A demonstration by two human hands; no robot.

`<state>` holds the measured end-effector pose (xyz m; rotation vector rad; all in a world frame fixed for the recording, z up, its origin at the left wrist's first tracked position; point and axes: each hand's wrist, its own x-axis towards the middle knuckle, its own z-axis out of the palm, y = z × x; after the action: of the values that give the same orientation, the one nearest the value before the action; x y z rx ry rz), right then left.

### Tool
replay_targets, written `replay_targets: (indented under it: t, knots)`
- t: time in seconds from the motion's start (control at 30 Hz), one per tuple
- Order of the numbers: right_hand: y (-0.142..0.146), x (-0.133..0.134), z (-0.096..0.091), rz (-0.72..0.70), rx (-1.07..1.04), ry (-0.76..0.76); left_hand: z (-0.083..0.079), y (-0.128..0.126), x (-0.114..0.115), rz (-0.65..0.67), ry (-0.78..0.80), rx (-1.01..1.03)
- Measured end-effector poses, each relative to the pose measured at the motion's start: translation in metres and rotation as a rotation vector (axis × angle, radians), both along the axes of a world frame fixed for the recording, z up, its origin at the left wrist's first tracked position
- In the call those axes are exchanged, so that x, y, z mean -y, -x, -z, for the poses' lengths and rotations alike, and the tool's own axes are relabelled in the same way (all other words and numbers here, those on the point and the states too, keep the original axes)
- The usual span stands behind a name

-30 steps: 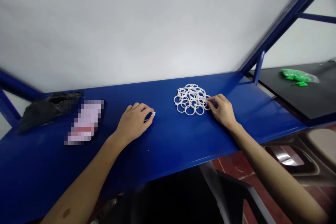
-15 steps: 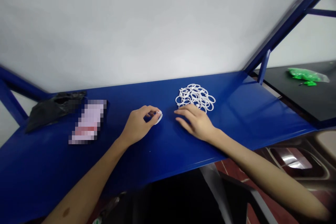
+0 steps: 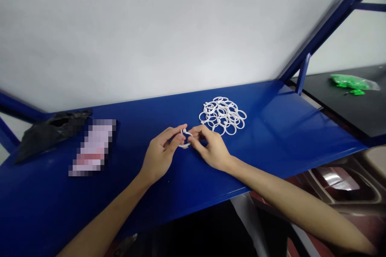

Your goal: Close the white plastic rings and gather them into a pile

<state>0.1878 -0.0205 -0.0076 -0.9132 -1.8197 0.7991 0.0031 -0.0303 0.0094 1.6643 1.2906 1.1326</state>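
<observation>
Between my two hands is a small white plastic ring (image 3: 185, 145) with a little knob or clasp at its top. My left hand (image 3: 159, 151) pinches it from the left with thumb and fingers. From the right, my right hand (image 3: 212, 148) has its thumb and fingertips closed on the ring's other side. Just beyond my right hand lies a pile of similar white rings (image 3: 223, 114), spread loosely over one another. Parts of the held ring are hidden behind my fingers.
The hands are over a blue table (image 3: 144, 116) against a pale wall. A black plastic bag (image 3: 45, 132) and a blurred pink packet (image 3: 95, 144) lie at the left. On a dark table (image 3: 328, 100) at the right is a clear bag of green pieces (image 3: 351, 82). A brown chair (image 3: 346, 186) stands below.
My right hand has moved left from beside the pile and closed on the ring in my left hand. More of the pile shows now. The view has shifted slightly.
</observation>
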Motion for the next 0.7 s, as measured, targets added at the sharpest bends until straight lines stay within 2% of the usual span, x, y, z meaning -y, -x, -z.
replay_targets:
  t: [0.1,0.27,0.5,0.7]
  knots:
    - [-0.003,0.001,0.001,0.012,0.084,-0.101,0.003,0.000,0.002,0.013,-0.071,-0.087]
    - [-0.010,0.004,0.003,-0.060,0.211,-0.260,0.008,-0.001,0.004,0.025,-0.213,-0.119]
    - [-0.014,0.008,0.000,-0.071,0.334,-0.322,0.013,-0.002,0.007,0.042,-0.311,-0.136]
    - [-0.017,0.009,-0.002,-0.043,0.514,-0.453,0.018,0.002,-0.001,0.149,-0.345,-0.224]
